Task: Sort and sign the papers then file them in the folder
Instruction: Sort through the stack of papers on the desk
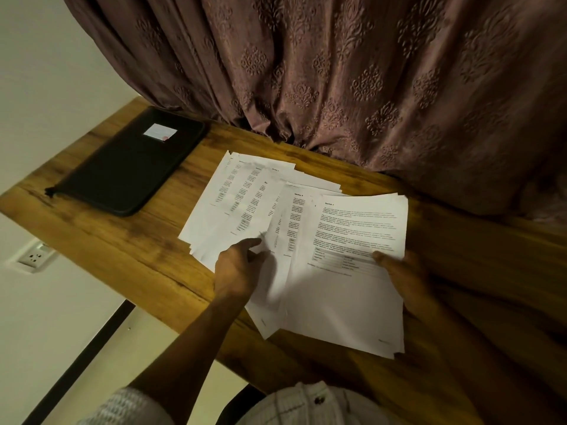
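Several printed white papers [245, 204] lie fanned out on the wooden table [122, 243]. My left hand [237, 265] rests on the fanned sheets, index finger stretched out and touching one sheet's edge. My right hand [402, 274] grips the right side of a stack of papers [346, 271], thumb on top of the front page headed "Section 3". A closed black zip folder [129, 167] with a small white label lies at the table's far left, apart from both hands.
A brown patterned curtain [352, 81] hangs along the table's far edge and touches it. A white wall with a socket [33, 256] lies to the left, below the table edge. Bare wood shows between the folder and the papers.
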